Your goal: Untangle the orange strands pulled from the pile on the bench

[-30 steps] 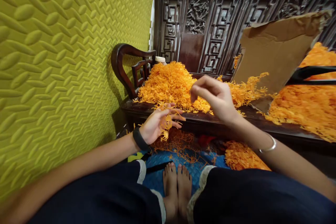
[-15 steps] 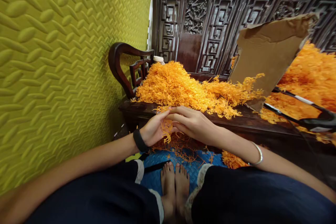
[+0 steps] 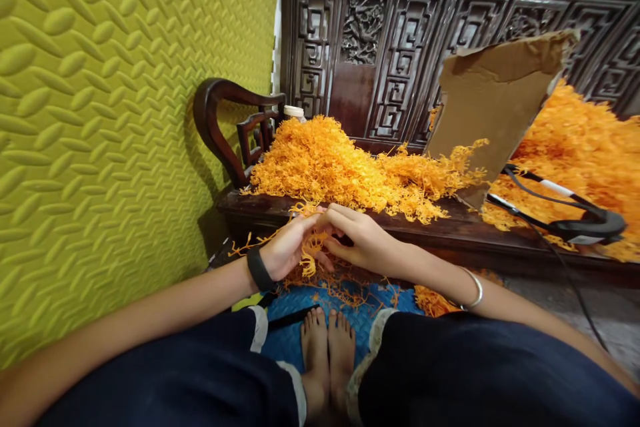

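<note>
My left hand [image 3: 287, 248], with a black band on the wrist, is closed around a small bunch of orange branching plastic pieces [image 3: 309, 261]. Some dangle below the palm, and a long strand [image 3: 249, 245] trails out over the wrist side. My right hand [image 3: 365, 240] meets it at the fingertips, thumb and fingers bent into a pinch; what lies between those tips is too small to make out. Just beyond both hands, a large heap of the same orange pieces [image 3: 320, 163] lies on the dark wooden bench [image 3: 400, 230].
A cardboard sheet [image 3: 495, 93] stands upright, dividing the heap from another orange pile [image 3: 570, 140] at right. A black headset-like object with a cable [image 3: 590, 223] rests there. Loose strands litter the blue mat [image 3: 285, 303] by my feet. A yellow textured wall [image 3: 100, 147] borders the left.
The view has shifted slightly to the right. My right fingers have bent more at the left fingertips, and an orange strand now sticks out beside my left wrist.
</note>
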